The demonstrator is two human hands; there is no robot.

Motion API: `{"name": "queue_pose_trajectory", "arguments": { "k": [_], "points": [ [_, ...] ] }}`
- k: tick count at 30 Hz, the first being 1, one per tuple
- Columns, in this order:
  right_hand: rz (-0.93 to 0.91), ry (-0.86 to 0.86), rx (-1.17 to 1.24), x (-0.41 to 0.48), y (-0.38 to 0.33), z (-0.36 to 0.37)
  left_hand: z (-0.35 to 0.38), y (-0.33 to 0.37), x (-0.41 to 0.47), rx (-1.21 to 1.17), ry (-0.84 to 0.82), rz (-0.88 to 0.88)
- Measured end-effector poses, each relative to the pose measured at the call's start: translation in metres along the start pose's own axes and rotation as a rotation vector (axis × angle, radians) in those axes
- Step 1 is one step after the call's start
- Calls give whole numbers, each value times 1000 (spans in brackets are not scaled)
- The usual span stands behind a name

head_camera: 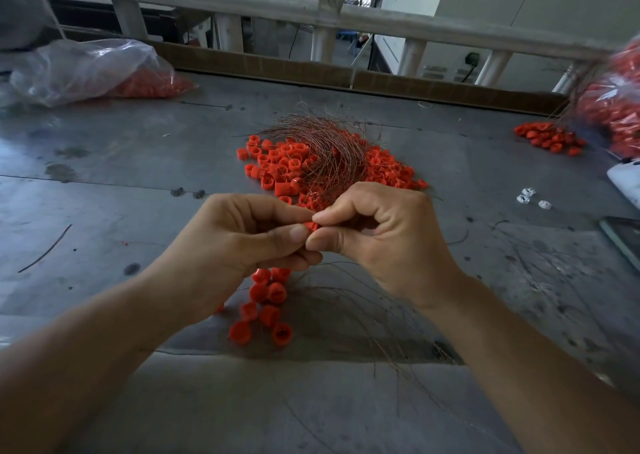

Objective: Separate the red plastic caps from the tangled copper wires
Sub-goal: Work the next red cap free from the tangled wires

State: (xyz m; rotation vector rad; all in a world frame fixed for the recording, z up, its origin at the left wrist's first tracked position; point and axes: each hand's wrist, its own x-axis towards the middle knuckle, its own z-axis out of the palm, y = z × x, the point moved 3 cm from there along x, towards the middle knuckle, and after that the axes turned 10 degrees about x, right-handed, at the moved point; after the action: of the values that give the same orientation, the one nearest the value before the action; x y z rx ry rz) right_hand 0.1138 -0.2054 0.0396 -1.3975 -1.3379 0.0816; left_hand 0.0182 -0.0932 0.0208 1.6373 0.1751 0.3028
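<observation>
A heap of red plastic caps (277,166) lies mid-table, with a tangle of thin copper wires (325,145) draped over it. In front of the heap, my left hand (239,242) and my right hand (384,238) meet fingertip to fingertip. Both pinch one small red cap (311,225) between thumb and forefinger. A smaller group of loose red caps (266,301) sits on the table below my hands. Loose copper strands (363,297) trail from under my right hand toward the near edge.
The grey metal table (104,211) is scuffed. A clear bag of red caps (97,69) lies at the far left; another bag (620,107) and spilled caps (547,138) sit at the far right. Small white parts (530,199) lie right. A cardboard strip (415,82) lines the back edge.
</observation>
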Motion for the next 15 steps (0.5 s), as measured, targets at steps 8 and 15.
{"name": "queue_pose_trajectory", "arguments": {
  "k": [8,15],
  "points": [
    [96,-193,-28,2,1,2,-5,-2,0,-150,-91,-62],
    [103,-228,-81,1,-2,6,1,4,-2,-85,-74,22]
  ]
}}
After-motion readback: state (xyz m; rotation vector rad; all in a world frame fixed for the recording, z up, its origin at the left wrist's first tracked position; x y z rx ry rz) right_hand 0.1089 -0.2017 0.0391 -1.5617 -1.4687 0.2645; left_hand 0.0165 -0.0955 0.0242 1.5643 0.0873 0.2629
